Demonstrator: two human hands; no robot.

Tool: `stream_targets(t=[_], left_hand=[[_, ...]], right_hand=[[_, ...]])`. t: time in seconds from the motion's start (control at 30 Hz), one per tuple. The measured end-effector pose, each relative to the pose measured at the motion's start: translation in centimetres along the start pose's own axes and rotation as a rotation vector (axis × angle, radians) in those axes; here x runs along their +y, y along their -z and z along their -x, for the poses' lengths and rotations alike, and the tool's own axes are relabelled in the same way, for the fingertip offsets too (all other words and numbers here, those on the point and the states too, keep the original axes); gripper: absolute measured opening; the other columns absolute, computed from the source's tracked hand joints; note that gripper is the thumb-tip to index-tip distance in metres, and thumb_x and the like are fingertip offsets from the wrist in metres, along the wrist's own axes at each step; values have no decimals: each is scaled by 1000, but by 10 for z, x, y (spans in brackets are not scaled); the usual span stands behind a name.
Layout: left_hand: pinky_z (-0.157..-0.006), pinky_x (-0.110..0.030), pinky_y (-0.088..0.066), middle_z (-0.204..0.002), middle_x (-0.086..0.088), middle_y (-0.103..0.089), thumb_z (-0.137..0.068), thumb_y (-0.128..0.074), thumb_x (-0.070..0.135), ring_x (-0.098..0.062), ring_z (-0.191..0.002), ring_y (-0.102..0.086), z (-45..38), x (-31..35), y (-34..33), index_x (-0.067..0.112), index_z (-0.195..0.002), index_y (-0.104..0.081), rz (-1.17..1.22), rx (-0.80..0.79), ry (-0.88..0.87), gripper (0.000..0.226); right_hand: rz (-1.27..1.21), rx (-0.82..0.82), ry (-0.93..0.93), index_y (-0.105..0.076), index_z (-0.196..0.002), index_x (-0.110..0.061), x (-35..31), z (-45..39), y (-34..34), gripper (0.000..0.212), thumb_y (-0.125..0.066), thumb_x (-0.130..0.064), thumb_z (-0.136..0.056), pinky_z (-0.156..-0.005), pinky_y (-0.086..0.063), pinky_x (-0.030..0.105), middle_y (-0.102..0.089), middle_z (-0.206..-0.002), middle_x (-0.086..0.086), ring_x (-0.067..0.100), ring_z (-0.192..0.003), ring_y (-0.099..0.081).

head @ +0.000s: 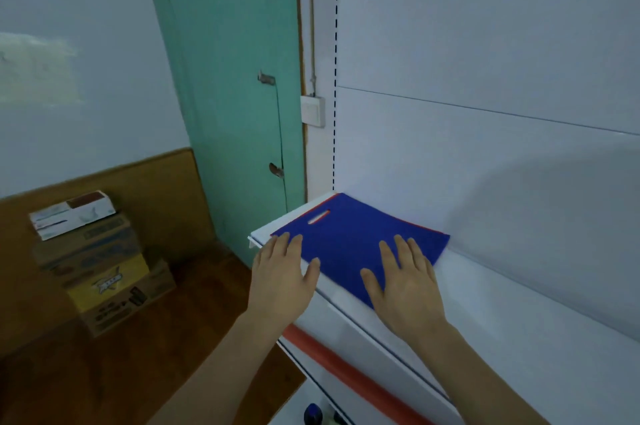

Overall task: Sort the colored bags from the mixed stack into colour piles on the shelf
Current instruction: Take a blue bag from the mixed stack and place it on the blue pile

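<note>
Hands laid flat on a blue bag (349, 244), which tops a thin stack at the left end of a white shelf (512, 313). The left hand (282, 272) rests with straight fingers over the bag's near left corner, partly on the shelf's front edge; the right hand (403, 282) presses flat on the bag's near right part. Neither hand grips anything: fingers are extended and spread, thumbs out, palms down. A red edge (427, 227) shows along the far and left borders of the blue bag, suggesting at least one red bag beneath, though how many lie under it cannot be told. The cut-out handle slot (319, 216) faces the shelf's left end. Principal risk, as a judgement: the bags are thin and probably slippery against one another, so a sideways push with flat palms may drag the lower bag along instead of separating the colours. The stack also sits close to the shelf's left and front edges, so an outward slide could tip bags off toward the floor near the cardboard boxes (104, 272). No separate colour piles are visible on the shelf.
</note>
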State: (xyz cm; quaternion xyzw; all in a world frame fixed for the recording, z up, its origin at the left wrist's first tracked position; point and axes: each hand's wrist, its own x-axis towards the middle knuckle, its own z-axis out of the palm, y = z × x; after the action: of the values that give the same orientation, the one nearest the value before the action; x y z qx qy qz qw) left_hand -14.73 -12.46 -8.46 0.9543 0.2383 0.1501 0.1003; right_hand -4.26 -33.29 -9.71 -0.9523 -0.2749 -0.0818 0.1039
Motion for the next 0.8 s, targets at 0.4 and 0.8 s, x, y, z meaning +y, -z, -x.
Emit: stream_targets(t=[0.4, 0.8], left_hand=[[-123, -46, -33, -157, -7, -46, -104, -37, 62, -28, -146, -39, -146, -62, -42, 16, -155, -39, 66, -116, -374, 69], [-128, -53, -18, -170, -11, -26, -95, -18, 81, -33, -158, -16, -156, -56, -80, 10, -162, -30, -82, -258, -498, 98]], right_hand=[[89, -32, -375, -16, -168, -24, -59, -54, -35, 78, -20, -70, -104, -131, -14, 49, -9, -176, 6, 29, -163, 1], [162, -149, -691, -27, -164, -30, -50, -41, -47, 89, -18, -85, -94, -128, -16, 52, -17, -174, 9, 33, -160, -12]])
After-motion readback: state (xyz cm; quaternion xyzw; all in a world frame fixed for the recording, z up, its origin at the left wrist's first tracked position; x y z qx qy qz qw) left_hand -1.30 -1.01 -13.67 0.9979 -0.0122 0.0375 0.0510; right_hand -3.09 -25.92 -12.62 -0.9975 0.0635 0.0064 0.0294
